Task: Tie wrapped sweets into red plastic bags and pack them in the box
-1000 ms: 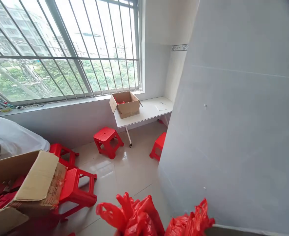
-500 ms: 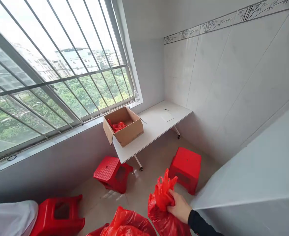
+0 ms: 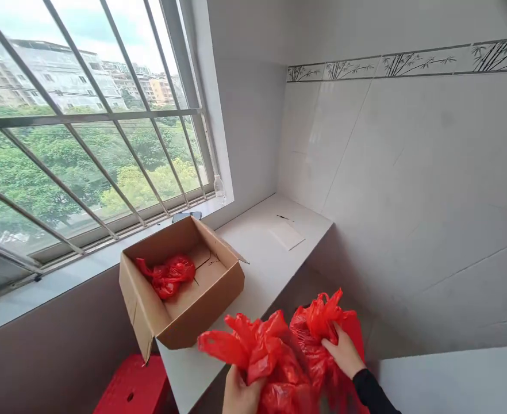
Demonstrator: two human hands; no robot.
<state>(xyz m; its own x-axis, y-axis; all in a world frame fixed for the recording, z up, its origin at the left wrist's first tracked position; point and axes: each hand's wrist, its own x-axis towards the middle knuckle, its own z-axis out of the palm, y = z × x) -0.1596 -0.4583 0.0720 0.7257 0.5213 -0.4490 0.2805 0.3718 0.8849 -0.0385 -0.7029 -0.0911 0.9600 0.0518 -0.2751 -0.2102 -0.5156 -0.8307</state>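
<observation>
My left hand [image 3: 239,393] grips the bunched neck of a red plastic bag [image 3: 253,351] at the bottom of the view. My right hand [image 3: 345,354], in a black sleeve, grips the top of a second red plastic bag [image 3: 322,322] just to its right. Both bags hang in front of me over the near end of a white table [image 3: 262,259]. An open cardboard box [image 3: 184,299] stands on that table to the left of the bags. A red plastic bag [image 3: 167,275] lies inside the box.
A barred window [image 3: 85,126] and its sill [image 3: 42,287] run behind the box; a clear bottle [image 3: 219,188] stands on the sill. A sheet of paper [image 3: 286,234] lies on the table. A red stool [image 3: 133,388] stands below. Tiled wall [image 3: 408,190] at right.
The view has moved much closer to the table and box. My left hand has come into view holding its bag, and both bags have risen level with the table's near end.
</observation>
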